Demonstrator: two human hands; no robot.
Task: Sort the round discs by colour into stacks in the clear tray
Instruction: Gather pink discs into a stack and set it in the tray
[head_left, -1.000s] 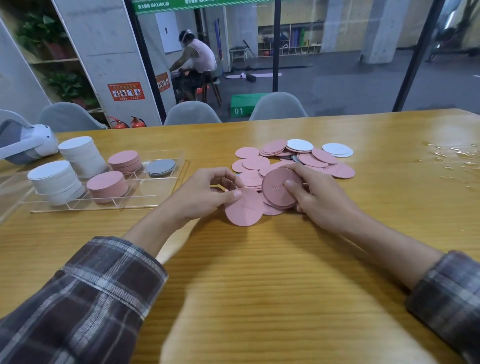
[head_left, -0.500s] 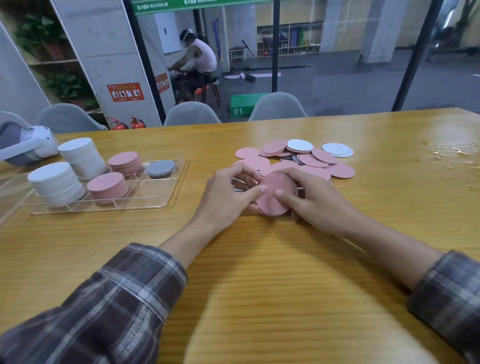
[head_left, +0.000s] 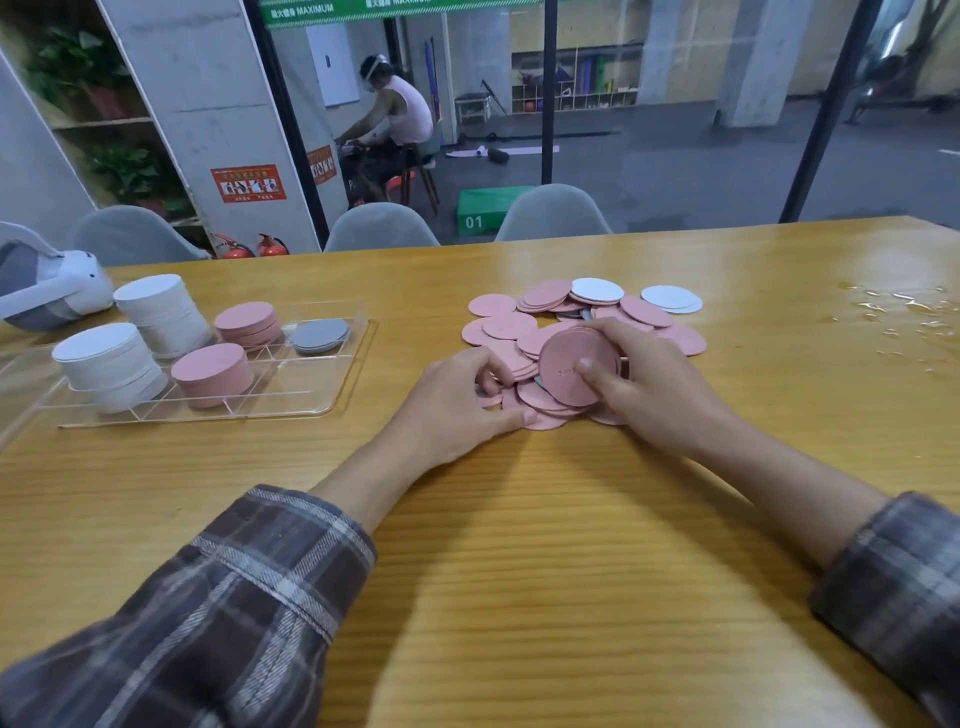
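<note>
Desk, wood grain. Far left: white headset. Far right: patch of spilled water. Grey chairs stand along the far edge. Clear tray sits left of the work area, well apart from both hands. It holds two tall white stacks, two pink stacks and a low grey stack, each in its own compartment. Nothing lies between the tray and the hands. Loose pile of discs is at centre, mostly pink, with two white discs at its far right and a little grey showing underneath. Right hand rests on the near right of the pile, fingers curled behind a handful of pink discs, thumb pressed on the front face, so they are pinched. The handful is tipped up with its face toward the camera. Left hand lies at the pile's near left edge, fingers curled inward, thumb flat along the desk and touching a pink disc. I cannot tell whether it grips one. The handful is just right of the left hand's fingers.
</note>
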